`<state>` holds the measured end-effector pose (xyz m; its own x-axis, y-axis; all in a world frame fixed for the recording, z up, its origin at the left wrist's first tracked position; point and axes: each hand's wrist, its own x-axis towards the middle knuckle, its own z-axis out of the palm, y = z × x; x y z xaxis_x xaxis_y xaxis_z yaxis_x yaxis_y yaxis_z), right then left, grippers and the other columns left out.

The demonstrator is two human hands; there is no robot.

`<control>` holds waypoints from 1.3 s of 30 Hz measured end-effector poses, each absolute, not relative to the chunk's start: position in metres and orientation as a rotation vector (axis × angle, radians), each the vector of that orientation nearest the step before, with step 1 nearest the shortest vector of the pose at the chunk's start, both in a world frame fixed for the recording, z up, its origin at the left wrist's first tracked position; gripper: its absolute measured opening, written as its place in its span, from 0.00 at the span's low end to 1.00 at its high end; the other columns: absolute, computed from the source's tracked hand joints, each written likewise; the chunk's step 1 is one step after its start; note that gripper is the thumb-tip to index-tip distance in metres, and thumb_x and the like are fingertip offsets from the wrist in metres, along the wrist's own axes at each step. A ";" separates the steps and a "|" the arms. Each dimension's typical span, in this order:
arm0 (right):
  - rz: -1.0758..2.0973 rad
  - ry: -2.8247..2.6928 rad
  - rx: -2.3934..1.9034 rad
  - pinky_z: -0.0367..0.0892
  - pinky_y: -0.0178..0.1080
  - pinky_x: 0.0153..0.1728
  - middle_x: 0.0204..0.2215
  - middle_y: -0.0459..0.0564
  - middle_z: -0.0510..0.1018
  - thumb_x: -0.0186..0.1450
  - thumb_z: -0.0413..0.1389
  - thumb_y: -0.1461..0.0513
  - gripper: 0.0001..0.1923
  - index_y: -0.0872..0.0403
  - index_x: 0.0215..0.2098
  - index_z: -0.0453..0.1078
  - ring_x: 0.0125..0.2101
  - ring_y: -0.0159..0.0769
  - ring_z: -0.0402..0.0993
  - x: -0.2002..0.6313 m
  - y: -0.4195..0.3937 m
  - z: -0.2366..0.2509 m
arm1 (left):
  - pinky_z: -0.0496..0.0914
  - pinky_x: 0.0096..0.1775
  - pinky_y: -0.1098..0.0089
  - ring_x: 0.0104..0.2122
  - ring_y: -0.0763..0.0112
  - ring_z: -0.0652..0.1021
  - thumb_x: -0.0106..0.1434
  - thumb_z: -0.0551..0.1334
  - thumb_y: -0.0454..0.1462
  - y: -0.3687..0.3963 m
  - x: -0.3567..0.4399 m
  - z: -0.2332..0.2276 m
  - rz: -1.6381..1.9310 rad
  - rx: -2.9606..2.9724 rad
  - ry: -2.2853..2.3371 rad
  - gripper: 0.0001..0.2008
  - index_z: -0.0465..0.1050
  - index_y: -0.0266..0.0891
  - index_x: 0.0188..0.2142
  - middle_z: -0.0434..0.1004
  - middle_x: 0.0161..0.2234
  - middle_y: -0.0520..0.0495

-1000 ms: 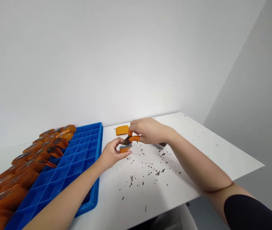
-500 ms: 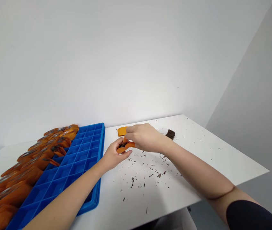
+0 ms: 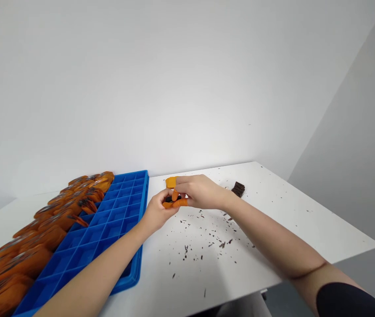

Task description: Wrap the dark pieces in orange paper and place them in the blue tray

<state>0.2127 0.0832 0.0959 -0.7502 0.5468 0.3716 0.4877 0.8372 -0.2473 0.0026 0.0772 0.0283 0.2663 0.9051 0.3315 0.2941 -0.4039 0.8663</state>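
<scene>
Near the middle of the table, my left hand (image 3: 156,212) is closed around a small orange packet (image 3: 167,205) with something dark showing in it. My right hand (image 3: 204,191) meets it from the right, its thumb and index finger in orange finger covers. Those two fingertips come together at the dark piece (image 3: 173,199) by the packet; its exact shape is hard to make out. Just behind the hands lies a flat stack of yellow-orange packets (image 3: 170,182), partly hidden by my right fingers. Beyond my right wrist sits a small pile of dark brown strips (image 3: 239,189).
On the left lies a blue compartment tray (image 3: 137,264), its left side covered with rows of filled orange packets (image 3: 50,237). Dark crumbs (image 3: 222,245) are scattered over the white table (image 3: 161,281). A grey-white wall (image 3: 187,88) rises behind the table.
My right fingertips have closed in on the dark piece, and my left fingers have drawn tighter around the packet. The whole view has shifted slightly, with the scene now a little further right and lower.
</scene>
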 end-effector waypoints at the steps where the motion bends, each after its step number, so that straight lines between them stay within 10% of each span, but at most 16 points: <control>1: 0.172 -2.583 -0.775 0.57 0.35 0.31 0.38 0.45 0.77 0.70 0.62 0.60 0.04 0.52 0.38 0.76 0.33 0.31 0.69 0.212 0.083 0.095 | 0.73 0.36 0.69 0.33 0.68 0.78 0.54 0.70 0.34 0.077 0.003 0.029 1.148 1.848 1.093 0.09 0.73 0.40 0.34 0.79 0.33 0.51; 21: 0.181 -2.415 -0.817 0.59 0.34 0.31 0.40 0.47 0.74 0.71 0.59 0.57 0.08 0.52 0.45 0.75 0.33 0.31 0.69 0.211 0.091 0.089 | 0.69 0.24 0.70 0.22 0.71 0.76 0.67 0.66 0.44 0.075 -0.003 0.029 1.055 1.911 1.253 0.10 0.76 0.41 0.42 0.86 0.34 0.47; 39: 0.133 -2.477 -0.800 0.57 0.35 0.30 0.43 0.49 0.72 0.72 0.60 0.53 0.10 0.51 0.41 0.75 0.30 0.30 0.63 0.209 0.087 0.084 | 0.65 0.25 0.70 0.17 0.69 0.74 0.64 0.64 0.41 0.075 -0.007 0.031 1.033 2.033 1.390 0.06 0.70 0.44 0.33 0.72 0.17 0.57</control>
